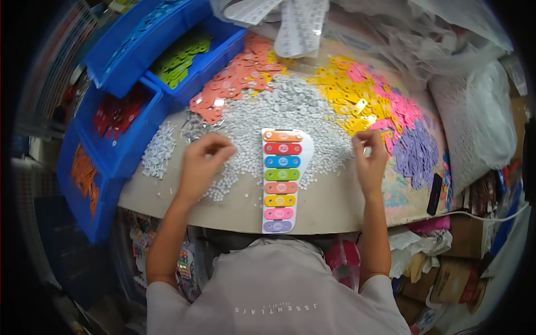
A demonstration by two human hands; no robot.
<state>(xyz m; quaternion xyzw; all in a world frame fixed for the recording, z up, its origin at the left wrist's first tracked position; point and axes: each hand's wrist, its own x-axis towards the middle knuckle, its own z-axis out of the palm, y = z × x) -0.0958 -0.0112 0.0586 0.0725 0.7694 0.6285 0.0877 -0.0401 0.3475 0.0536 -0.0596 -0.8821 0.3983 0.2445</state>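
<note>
A toy xylophone (pixel 307 146) with a white base and a column of coloured bars lies upright in front of me at the middle of the table. To its left my left hand (pixel 204 164) hovers with thumb and fingertips drawn together, close to the pile of small silvery screws (pixel 195 127). On the other side my right hand (pixel 371 164) is pinched near the yellow bars (pixel 349 97); something small and pale shows at its fingertips, too small to name. Between the hands spreads a heap of small whitish round pieces (pixel 245 120). Neither hand touches the xylophone.
Blue bins (pixel 184 78) with green, red, orange and blue bars line the left. Coral bars (pixel 240 75) lie behind the heap; pink bars (pixel 402 106) and purple bars (pixel 416 151) lie right. White xylophone bases (pixel 301 28) stack at the back. A full clear bag (pixel 474 117) stands far right.
</note>
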